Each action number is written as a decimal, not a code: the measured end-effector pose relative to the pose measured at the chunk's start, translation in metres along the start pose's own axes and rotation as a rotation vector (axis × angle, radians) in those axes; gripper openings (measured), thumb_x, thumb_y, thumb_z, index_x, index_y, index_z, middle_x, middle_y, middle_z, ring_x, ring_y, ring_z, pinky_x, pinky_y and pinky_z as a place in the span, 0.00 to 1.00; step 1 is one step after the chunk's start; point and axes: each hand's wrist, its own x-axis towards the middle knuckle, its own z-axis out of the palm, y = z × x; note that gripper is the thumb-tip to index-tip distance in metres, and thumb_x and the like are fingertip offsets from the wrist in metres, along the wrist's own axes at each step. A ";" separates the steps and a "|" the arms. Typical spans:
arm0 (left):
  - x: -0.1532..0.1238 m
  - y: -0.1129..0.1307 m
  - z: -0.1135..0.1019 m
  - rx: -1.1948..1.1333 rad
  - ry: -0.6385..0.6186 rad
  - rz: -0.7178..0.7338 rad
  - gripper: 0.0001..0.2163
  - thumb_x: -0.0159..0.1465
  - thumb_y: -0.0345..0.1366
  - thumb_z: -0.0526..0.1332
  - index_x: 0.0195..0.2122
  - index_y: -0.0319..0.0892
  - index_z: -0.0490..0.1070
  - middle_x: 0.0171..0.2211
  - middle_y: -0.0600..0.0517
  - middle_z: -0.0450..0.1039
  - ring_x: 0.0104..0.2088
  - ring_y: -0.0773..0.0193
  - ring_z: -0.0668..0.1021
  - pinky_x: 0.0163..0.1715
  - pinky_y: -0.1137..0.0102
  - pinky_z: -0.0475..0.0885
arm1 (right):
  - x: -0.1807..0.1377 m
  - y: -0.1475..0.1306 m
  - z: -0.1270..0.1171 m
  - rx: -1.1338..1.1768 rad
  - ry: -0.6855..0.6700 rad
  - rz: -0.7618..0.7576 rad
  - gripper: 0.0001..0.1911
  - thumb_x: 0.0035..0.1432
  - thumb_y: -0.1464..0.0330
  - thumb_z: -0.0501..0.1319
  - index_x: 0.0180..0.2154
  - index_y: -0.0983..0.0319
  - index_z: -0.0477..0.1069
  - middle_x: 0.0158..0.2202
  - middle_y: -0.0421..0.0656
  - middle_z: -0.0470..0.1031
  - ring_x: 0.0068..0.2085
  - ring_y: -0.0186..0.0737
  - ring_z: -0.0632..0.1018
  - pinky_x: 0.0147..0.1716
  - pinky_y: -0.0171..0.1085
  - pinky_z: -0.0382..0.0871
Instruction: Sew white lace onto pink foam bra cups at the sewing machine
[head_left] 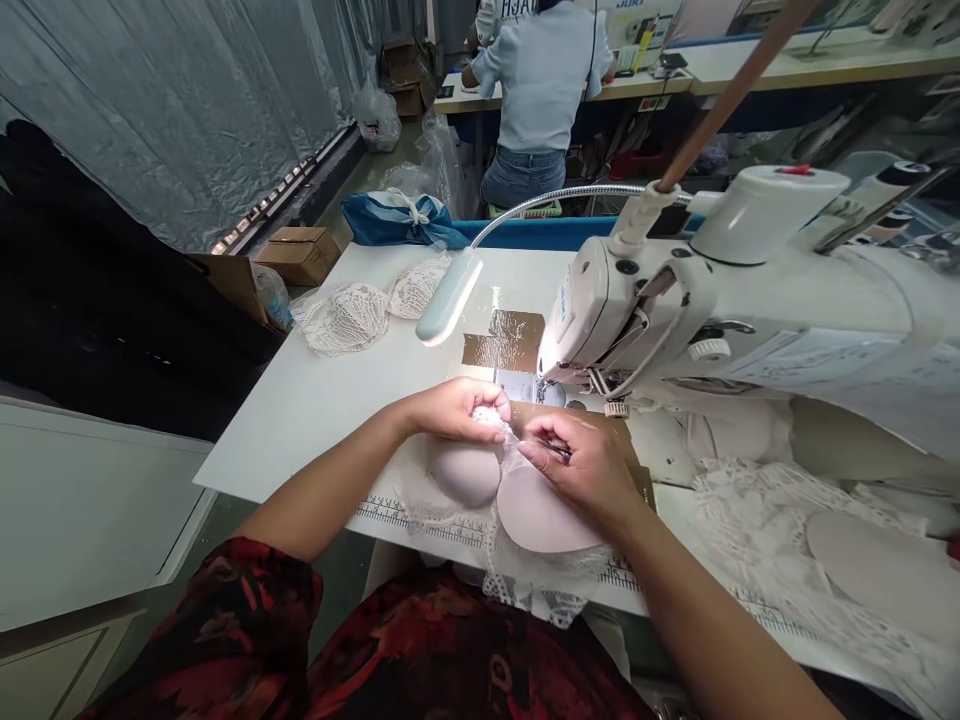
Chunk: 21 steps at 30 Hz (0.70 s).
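Observation:
A pale lace bra (536,510) with two smooth moulded cups lies at the front edge of the sewing table, its lace trim hanging over the edge. My left hand (461,408) is closed on the bra's white lace between the cups, pinching it with thumb and fingers. Close beside it, my right hand (589,465) is closed around a small dark metal tool that looks like thread snips (556,450); the fingers cover most of it. Its thumb and fingertips are near the pinched lace. Just beyond both hands is the needle area of the white sewing machine (645,310).
A lit lamp (450,297) on a bendy neck hangs over the table (300,430). Lace pieces (349,318) lie at the back left, more lace bras (810,540) at the right. A ruler strip (465,528) runs along the front edge. Another person (544,90) sits beyond.

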 end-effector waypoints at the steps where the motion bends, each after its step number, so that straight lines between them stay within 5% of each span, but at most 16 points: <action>1: 0.002 -0.001 0.005 -0.036 -0.008 0.016 0.13 0.54 0.37 0.68 0.37 0.38 0.69 0.35 0.50 0.70 0.35 0.64 0.72 0.33 0.72 0.67 | 0.002 -0.003 0.001 0.072 0.000 0.026 0.14 0.57 0.56 0.59 0.37 0.59 0.72 0.35 0.43 0.76 0.36 0.42 0.74 0.34 0.38 0.64; 6: 0.005 -0.003 0.017 -0.054 -0.014 0.086 0.14 0.54 0.34 0.69 0.38 0.40 0.65 0.35 0.53 0.68 0.32 0.68 0.70 0.31 0.74 0.65 | 0.007 -0.010 0.005 0.148 -0.123 0.127 0.15 0.60 0.57 0.55 0.27 0.59 0.68 0.26 0.40 0.70 0.29 0.39 0.69 0.29 0.37 0.60; 10: -0.001 0.000 0.012 0.075 0.076 0.012 0.17 0.54 0.39 0.69 0.42 0.40 0.68 0.33 0.53 0.68 0.28 0.70 0.66 0.26 0.75 0.60 | 0.006 -0.008 0.003 0.156 -0.100 0.123 0.18 0.61 0.58 0.54 0.22 0.59 0.59 0.22 0.37 0.60 0.26 0.35 0.62 0.25 0.35 0.55; 14: -0.005 -0.001 0.010 -0.006 0.119 -0.070 0.13 0.55 0.42 0.68 0.34 0.37 0.72 0.31 0.52 0.71 0.30 0.67 0.70 0.28 0.74 0.63 | 0.007 -0.006 0.003 0.139 -0.101 0.110 0.19 0.61 0.57 0.53 0.22 0.59 0.58 0.22 0.38 0.59 0.26 0.35 0.62 0.25 0.35 0.55; 21: 0.000 -0.010 0.014 -0.212 0.081 -0.074 0.12 0.56 0.40 0.69 0.35 0.35 0.77 0.33 0.46 0.76 0.34 0.63 0.75 0.37 0.70 0.68 | 0.002 0.003 -0.006 0.198 -0.084 0.098 0.16 0.63 0.55 0.50 0.44 0.58 0.66 0.34 0.41 0.73 0.35 0.41 0.72 0.35 0.39 0.63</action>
